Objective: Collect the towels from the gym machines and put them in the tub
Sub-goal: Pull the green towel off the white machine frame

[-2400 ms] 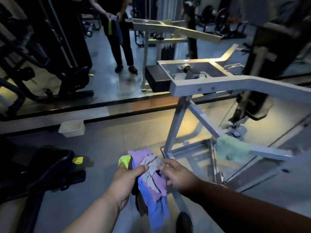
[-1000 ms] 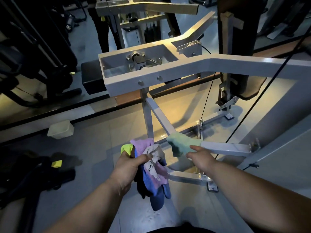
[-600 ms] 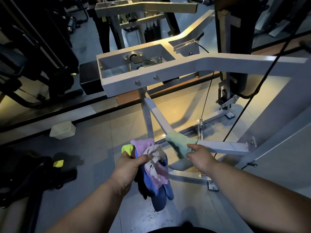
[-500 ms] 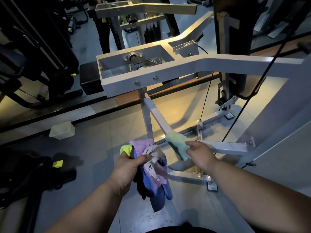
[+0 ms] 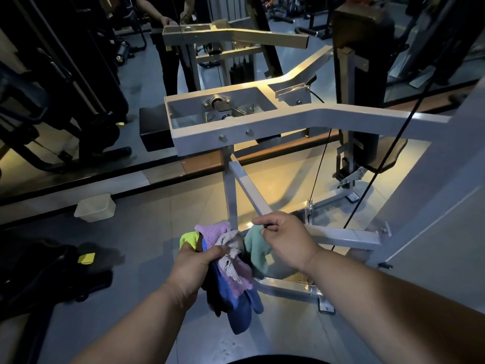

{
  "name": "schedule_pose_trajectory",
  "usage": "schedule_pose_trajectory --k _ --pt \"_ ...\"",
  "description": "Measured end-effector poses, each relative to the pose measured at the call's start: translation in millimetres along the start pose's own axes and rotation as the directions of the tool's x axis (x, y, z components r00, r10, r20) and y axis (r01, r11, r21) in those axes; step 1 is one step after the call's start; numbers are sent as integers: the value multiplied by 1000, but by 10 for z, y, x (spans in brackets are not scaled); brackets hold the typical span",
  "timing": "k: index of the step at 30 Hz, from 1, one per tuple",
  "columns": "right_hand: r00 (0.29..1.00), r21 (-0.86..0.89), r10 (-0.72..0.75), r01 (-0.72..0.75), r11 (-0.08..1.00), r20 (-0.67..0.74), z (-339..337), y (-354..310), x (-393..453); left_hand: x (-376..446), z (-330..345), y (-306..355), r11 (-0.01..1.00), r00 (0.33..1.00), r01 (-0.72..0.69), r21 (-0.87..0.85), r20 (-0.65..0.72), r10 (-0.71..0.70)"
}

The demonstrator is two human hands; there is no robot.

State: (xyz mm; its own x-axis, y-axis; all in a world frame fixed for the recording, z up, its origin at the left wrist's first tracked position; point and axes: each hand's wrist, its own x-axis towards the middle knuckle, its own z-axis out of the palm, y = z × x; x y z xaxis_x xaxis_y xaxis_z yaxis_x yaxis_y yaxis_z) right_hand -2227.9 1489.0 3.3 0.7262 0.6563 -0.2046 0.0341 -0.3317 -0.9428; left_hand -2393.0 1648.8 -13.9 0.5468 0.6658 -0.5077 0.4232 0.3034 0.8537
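Right hand [image 5: 284, 241] – fingers [image 5: 259, 221] pinched together on the top edge of the green towel [image 5: 256, 249], which hangs with its long axis vertical, just below and left of the grip, lower centre of frame, clear of the white machine bar [image 5: 341, 236]. Left hand [image 5: 193, 264] – fingers clamped around a bundle of towels [image 5: 231, 269]: yellow-green, purple, pale, blue, hanging down. Green towel sits immediately right of the bundle, apparently touching it. Judgement: next move is a short transfer leftward into the left grip; the right hand carries it. Pale plastic tub [image 5: 95, 207] stands on the floor at middle left, well apart from both hands.
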Motion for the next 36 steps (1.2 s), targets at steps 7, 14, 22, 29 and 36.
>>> schedule_pose_trajectory --k 7,14,22,29,36 --pt "970 -104 -205 218 970 128 578 -410 -345 -161 -438 -109 997 997 -50 -54 -56 47" --pt "931 -50 -255 277 960 261 1380 -650 -615 -370 -1088 -194 992 995 -85 -94 -66 79" --pt "893 26 -247 256 966 377 2266 -1010 -905 -710 -1970 -266 978 991 -136 -157 -36 132" --pt "857 52 -260 265 963 445 2915 -1338 -1046 -871 -2747 -405 951 985 -171 -257 -53 163" --pt "768 21 -249 294 956 589 3476 -1611 -1136 -952 -3383 -464 924 970 -242 -297 -89 225"
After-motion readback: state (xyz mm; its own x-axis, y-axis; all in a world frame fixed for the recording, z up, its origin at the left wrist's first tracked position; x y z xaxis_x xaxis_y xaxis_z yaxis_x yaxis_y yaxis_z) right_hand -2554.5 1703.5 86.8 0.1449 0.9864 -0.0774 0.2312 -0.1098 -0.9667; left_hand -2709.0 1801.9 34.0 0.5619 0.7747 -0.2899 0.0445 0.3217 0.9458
